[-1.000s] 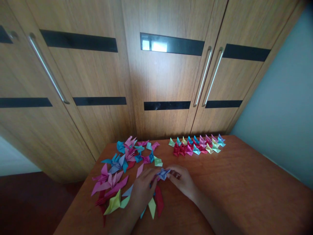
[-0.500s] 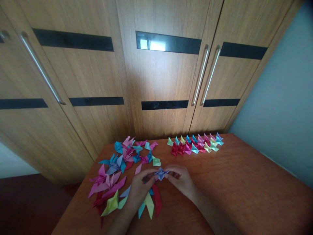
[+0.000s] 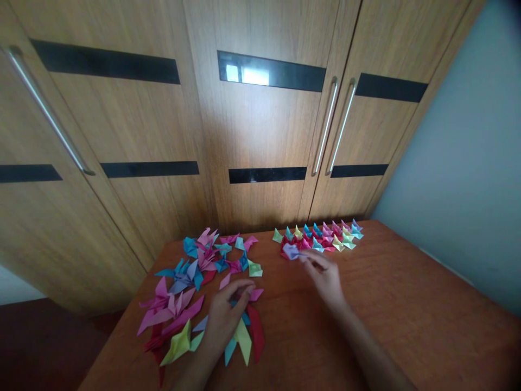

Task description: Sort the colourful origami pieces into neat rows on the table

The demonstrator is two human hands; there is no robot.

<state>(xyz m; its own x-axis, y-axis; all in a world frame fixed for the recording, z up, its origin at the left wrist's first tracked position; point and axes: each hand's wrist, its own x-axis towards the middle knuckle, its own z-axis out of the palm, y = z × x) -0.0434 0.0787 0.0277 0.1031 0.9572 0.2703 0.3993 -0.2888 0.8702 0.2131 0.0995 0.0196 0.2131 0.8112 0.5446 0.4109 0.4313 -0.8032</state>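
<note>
My right hand [image 3: 325,276] pinches a folded lilac origami piece [image 3: 291,251] by one end. The piece is raised in front of the left end of the rows of small folded paper pieces [image 3: 317,230] and hides some of the red ones. My left hand [image 3: 228,309] hovers lower down over the loose paper, thumb and fingertips curled together with nothing visible between them. A pink paper point [image 3: 256,295] shows just past its fingertips. Below that hand lie a red paper strip [image 3: 256,334] and a pale yellow strip [image 3: 243,342].
Many folded pieces, among them pink origami [image 3: 176,305] and a yellow-green one [image 3: 177,345], spread over the left of the brown wooden table [image 3: 391,304]. A wooden cabinet [image 3: 260,130] stands behind its back edge, and a wall [image 3: 456,179] runs along the right.
My left hand has let go of the lilac piece and stayed low. My right hand has carried it forward and slightly right, towards the rows. The view has shifted a little.
</note>
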